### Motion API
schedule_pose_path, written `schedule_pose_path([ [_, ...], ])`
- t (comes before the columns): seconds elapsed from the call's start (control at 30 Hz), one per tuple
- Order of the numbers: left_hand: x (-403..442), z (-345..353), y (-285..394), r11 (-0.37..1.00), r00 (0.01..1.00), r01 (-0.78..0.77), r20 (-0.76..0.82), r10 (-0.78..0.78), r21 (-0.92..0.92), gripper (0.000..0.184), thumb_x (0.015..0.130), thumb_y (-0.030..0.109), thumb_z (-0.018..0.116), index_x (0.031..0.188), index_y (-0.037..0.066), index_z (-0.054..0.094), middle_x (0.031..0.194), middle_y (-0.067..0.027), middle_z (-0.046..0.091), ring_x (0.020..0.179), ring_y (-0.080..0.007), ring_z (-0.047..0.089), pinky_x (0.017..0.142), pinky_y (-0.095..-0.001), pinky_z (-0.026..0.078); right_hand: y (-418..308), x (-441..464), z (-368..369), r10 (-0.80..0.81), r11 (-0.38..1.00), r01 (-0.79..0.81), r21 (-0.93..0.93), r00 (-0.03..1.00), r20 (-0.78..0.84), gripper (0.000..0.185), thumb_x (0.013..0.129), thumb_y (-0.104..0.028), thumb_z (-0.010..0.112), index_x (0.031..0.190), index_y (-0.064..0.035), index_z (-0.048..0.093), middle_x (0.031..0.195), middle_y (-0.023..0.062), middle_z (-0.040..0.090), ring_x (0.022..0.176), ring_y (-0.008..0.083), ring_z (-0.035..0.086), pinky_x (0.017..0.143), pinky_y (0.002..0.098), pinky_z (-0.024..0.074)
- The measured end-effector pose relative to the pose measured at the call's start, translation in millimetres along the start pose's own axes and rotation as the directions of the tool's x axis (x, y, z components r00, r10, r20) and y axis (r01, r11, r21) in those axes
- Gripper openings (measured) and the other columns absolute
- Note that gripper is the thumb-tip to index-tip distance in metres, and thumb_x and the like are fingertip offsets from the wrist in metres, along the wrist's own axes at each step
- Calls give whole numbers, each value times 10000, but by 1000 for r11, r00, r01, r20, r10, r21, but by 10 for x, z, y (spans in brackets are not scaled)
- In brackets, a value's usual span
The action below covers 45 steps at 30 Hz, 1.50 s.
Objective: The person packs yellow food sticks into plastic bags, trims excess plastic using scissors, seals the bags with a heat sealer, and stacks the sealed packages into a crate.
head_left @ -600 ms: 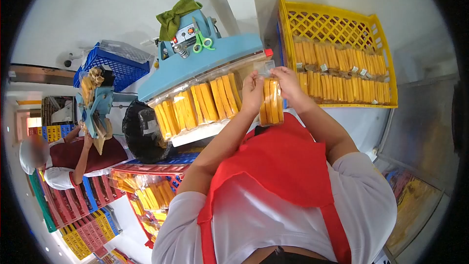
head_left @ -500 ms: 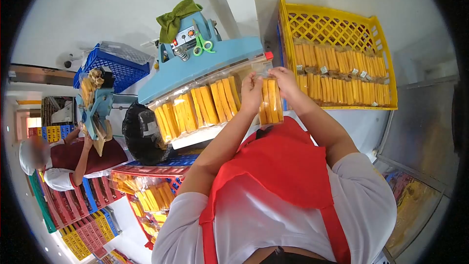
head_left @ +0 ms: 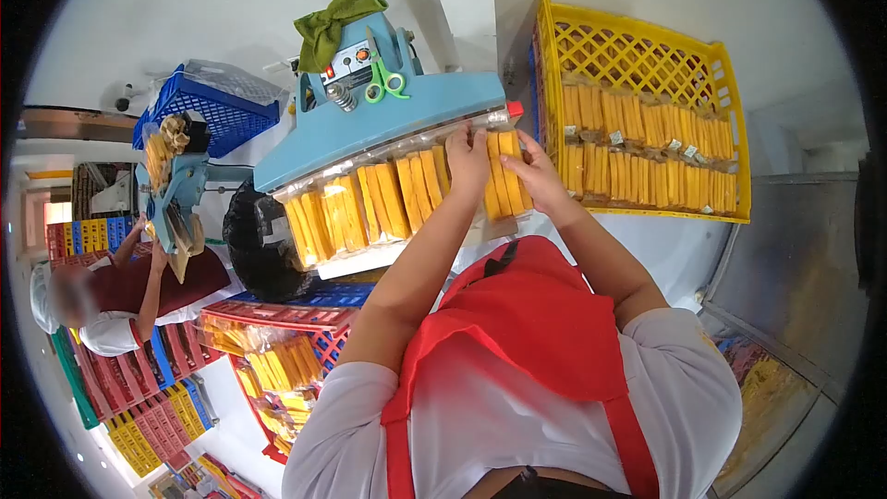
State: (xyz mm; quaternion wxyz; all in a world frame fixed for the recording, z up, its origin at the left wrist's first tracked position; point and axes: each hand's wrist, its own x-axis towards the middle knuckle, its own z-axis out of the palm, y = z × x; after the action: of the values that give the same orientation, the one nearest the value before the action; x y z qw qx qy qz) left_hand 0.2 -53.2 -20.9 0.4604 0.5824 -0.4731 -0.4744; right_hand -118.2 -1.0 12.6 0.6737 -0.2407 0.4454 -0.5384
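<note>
A clear plastic bag of yellow sticks (head_left: 504,187) is at the right end of a blue sealing machine (head_left: 397,115), its top edge up against the sealing jaw. My right hand (head_left: 543,180) grips the bag's right side, thumb across the front and fingers partly hidden behind. With bent fingers, my left hand (head_left: 468,164) closes on the bag's upper left corner by the jaw. To the left of that hand, several similar bags (head_left: 356,208) hang in a row along the jaw. Green-handled scissors (head_left: 383,83) and a green cloth (head_left: 334,26) are on the machine.
At the right, a yellow crate (head_left: 647,46) holds rows of filled bags. A red crate (head_left: 277,319) with more bags stands lower left, beside a black plastic bag (head_left: 268,245). Further left, another person (head_left: 139,291) works at a second blue machine (head_left: 176,199).
The bag of yellow sticks has moved up against the right end of the sealing jaw. My right hand has shifted from its top edge down to its side.
</note>
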Motion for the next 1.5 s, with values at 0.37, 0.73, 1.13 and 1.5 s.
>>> schedule_pose_path([
  [0.37,-797,-978,936,900,958,-230,250,142,370,426,779,141,561,1149,-44,459,1239,-236,378,1165,-326,364,964,-353,289,58,13,266,13,997,-10,-72,999,40,596,758,-53,600,1268,-1,298,1024,101,540,892,143,539,756,268,444],
  [0.73,-1524,-2918,672,983,994,108,-26,-106,146,329,818,3,500,1140,-49,458,1095,-103,517,992,-140,488,853,-239,369,169,31,280,-53,994,56,-90,998,36,574,759,-75,606,1261,-29,332,1088,98,522,959,161,527,806,293,437],
  [1.13,-1712,-4191,142,997,992,56,-109,-60,-44,335,841,48,500,1150,-65,438,1119,-103,498,1017,-148,483,877,-244,368,116,-42,396,6,997,0,-71,996,88,499,782,-76,567,1235,-24,364,1110,81,519,985,175,527,829,309,444],
  [1.5,-1741,-4520,-164,985,974,171,-149,-172,-16,371,817,20,516,1165,-73,426,1170,-147,480,1091,-186,452,929,-273,329,92,-19,386,17,995,-11,-94,997,70,506,797,-88,547,1257,-22,348,1171,91,485,1044,178,492,875,298,411],
])
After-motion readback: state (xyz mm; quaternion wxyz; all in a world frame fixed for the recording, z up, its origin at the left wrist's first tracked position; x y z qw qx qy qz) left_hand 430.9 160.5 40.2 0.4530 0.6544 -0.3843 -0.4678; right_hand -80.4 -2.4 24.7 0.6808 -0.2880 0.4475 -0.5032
